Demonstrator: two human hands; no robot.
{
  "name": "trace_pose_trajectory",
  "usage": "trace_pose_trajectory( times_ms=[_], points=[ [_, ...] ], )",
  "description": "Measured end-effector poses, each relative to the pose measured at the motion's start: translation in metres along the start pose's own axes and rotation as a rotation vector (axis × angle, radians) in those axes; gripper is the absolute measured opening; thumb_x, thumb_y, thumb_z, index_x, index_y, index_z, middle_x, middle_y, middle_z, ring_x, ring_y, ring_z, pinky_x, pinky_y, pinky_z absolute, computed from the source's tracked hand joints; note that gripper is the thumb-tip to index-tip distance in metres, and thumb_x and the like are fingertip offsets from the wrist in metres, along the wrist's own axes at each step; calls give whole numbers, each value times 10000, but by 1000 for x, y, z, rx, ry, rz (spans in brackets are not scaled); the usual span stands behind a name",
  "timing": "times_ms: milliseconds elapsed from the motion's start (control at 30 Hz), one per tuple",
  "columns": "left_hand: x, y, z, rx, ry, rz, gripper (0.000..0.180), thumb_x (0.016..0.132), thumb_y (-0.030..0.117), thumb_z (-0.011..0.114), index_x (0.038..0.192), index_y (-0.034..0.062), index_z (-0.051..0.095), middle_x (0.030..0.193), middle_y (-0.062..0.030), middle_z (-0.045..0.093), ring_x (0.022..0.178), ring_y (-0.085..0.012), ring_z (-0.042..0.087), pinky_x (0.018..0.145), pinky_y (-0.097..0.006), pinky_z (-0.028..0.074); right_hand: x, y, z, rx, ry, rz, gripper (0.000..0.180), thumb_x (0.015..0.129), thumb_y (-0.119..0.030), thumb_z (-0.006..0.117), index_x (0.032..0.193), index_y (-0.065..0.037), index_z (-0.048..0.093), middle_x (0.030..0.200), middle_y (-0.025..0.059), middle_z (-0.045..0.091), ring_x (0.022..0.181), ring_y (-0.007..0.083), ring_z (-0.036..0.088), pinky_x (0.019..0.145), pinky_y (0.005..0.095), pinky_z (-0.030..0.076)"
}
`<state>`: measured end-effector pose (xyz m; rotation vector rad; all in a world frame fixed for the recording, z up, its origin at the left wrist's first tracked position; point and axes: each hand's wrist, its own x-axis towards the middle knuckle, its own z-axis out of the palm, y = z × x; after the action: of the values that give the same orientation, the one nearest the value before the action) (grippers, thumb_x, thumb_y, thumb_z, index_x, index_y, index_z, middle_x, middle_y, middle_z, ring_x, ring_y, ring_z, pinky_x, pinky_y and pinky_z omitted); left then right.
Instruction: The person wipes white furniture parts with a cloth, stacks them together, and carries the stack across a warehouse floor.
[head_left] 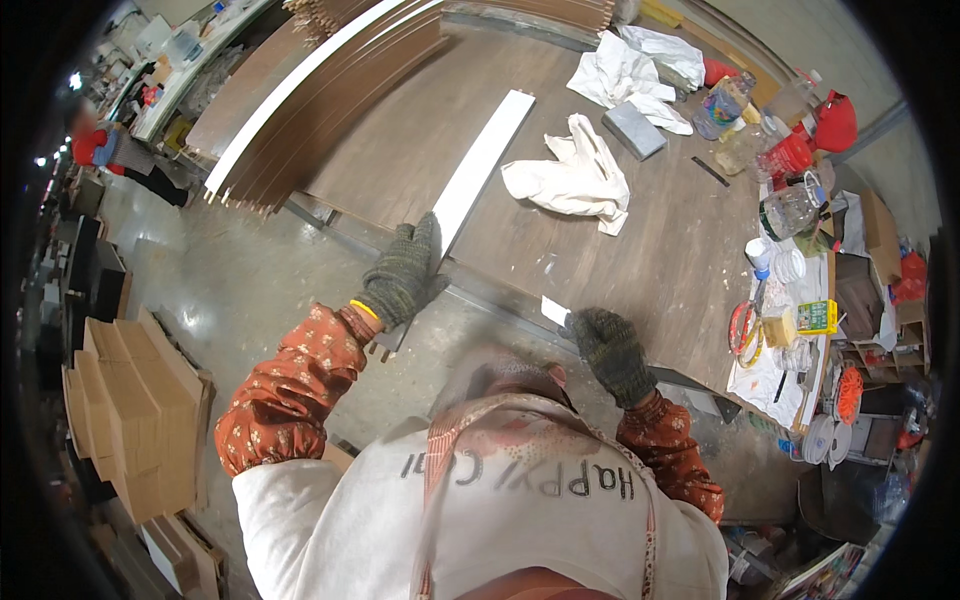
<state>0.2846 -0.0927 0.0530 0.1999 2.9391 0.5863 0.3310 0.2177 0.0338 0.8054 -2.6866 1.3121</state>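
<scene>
Workshop scene: gloved left hand (402, 274) fingers grasping white strip (480, 165) end on brown table (640, 250); right hand (612, 352) clenched on small white piece (553, 310), concrete floor (240, 290) below

Strip (480, 165) on table (660, 270) (rags (575, 180) right)

The left glove (403, 272) hid the white strip's (484, 163) near end; the small white piece (554, 309) in the right glove (610, 352) stayed unidentifiable.

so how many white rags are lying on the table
2: one crumpled white rag lies mid-table right of the long white strip; a bigger white rag sits at the far edge. Clutter at right may hide more.
</scene>
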Motion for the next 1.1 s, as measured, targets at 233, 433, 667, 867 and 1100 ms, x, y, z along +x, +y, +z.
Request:
trace_pose_trajectory(
  times_ms=[233, 433, 667, 867, 1100],
  points=[
    [-42, -27, -22, -1750, -420, -435, 434, 825, 113, 571, 1197, -74, 447, 1061, -224, 583, 960, -325, 613, 849, -453, 518, 5, 1, 3, 306, 16, 224, 128, 893, -94, 536, 842, -10, 616, 749, 99, 649, 625, 182, 610, 595, 303, 500],
    [-42, -22, -1, -2051, -286, -344, 437, 881, 180, 557, 1186, -100, 418, 1143, -309, 509, 1054, -413, 549, 932, -516, 454, 7, -13, 1, 365, -85, 327, 121, 889, -83, 544, 904, -3, 634, 731, 99, 640, 592, 149, 563, 554, 293, 464],
    [-31, -23, 8, -1904, -194, -354, 373, 894, 172, 544, 1152, -93, 495, 1131, -228, 572, 1059, -317, 573, 969, -439, 443, 19, -22, 15, 328, -186, 61, 110, 872, -84, 552, 918, -25, 632, 753, 105, 630, 667, 218, 607, 578, 315, 481],
    [-22, -28, 13, -2024, -305, -270, 400, 889, 183, 557, 1172, -92, 486, 1143, -223, 569, 1040, -301, 582, 971, -407, 445, 43, -79, 29, 290, -477, -69, 148, 806, -97, 593, 935, -24, 598, 751, 108, 600, 690, 272, 601, 628, 370, 485],
    [-15, -28, 14, -1917, -242, -300, 397, 891, 187, 556, 1167, -91, 492, 1135, -219, 577, 1017, -285, 595, 957, -385, 457, 34, -72, 50, -22, -337, -637, 408, 727, -310, 671, 979, -10, 559, 807, 126, 579, 686, 262, 591, 615, 390, 477]
  ],
)
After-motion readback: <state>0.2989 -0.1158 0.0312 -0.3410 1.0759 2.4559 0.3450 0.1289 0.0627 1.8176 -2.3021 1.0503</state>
